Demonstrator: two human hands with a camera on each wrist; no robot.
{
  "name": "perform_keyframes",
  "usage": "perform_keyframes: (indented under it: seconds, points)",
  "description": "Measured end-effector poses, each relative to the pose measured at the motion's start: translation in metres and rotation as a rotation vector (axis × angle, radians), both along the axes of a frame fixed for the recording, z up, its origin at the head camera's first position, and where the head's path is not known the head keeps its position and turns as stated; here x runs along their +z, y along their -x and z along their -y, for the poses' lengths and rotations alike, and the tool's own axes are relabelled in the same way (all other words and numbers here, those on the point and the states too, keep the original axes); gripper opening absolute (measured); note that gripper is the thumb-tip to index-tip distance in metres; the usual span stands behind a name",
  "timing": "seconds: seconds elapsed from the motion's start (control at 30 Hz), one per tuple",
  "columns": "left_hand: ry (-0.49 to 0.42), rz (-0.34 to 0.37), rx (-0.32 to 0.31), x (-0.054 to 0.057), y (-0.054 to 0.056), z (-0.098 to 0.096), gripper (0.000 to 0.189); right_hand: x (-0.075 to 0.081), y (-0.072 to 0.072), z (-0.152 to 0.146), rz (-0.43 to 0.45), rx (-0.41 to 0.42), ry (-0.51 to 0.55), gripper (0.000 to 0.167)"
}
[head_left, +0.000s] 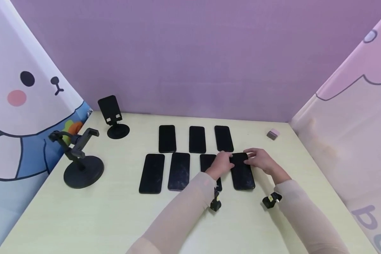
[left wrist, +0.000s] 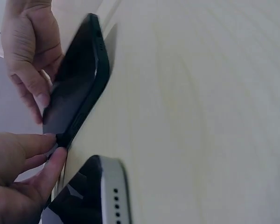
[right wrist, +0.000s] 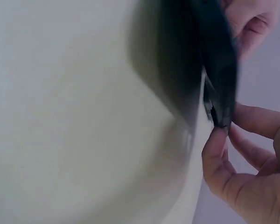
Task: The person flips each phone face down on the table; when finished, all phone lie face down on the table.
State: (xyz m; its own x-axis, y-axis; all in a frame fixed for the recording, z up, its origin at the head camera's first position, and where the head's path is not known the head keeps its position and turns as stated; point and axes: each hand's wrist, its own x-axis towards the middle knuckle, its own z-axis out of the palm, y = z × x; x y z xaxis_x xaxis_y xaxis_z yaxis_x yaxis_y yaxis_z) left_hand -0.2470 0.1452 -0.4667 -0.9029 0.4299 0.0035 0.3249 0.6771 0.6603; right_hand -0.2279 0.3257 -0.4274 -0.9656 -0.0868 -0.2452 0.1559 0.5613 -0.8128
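Observation:
A black smartphone (head_left: 242,174) at the right end of the front row is held by both hands. My left hand (head_left: 221,165) pinches its left edge near the far end. Opposite it, my right hand (head_left: 262,161) grips the far right corner between thumb and fingers. In the right wrist view the phone (right wrist: 221,70) stands tilted over the table, a dark shadow beneath it. A light-edged smartphone (head_left: 205,162) lies just left of the held one, partly covered by the left hand and sleeve.
Further left lie two more front-row phones (head_left: 151,173). Behind them is a row of three phones (head_left: 197,139). Two black phone stands, a nearer one (head_left: 84,171) and a farther one (head_left: 118,131), occupy the left side. A small pinkish-grey block (head_left: 273,134) sits at back right.

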Motion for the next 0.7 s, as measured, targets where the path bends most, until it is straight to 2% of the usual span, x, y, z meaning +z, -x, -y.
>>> perform_keyframes:
  seconds: [0.2,0.37,0.6,0.7]
  points:
    - [-0.031,-0.019,0.005,0.0012,-0.0018,-0.0007,0.034,0.0107,-0.0011,-0.0021,-0.054,0.021,0.077,0.049]
    - [-0.096,-0.02,0.017,-0.0004,-0.0039,-0.0004,0.033,0.0109,0.0,-0.0048,-0.065,0.03,0.126,0.046]
    - [-0.266,0.016,0.061,-0.003,-0.0057,-0.0006,0.034,0.0087,0.0011,-0.0028,-0.094,0.011,0.214,0.044]
    - [-0.328,0.003,0.082,-0.0036,-0.0069,-0.001,0.035,0.0089,0.0016,-0.0015,-0.094,-0.012,0.254,0.043]
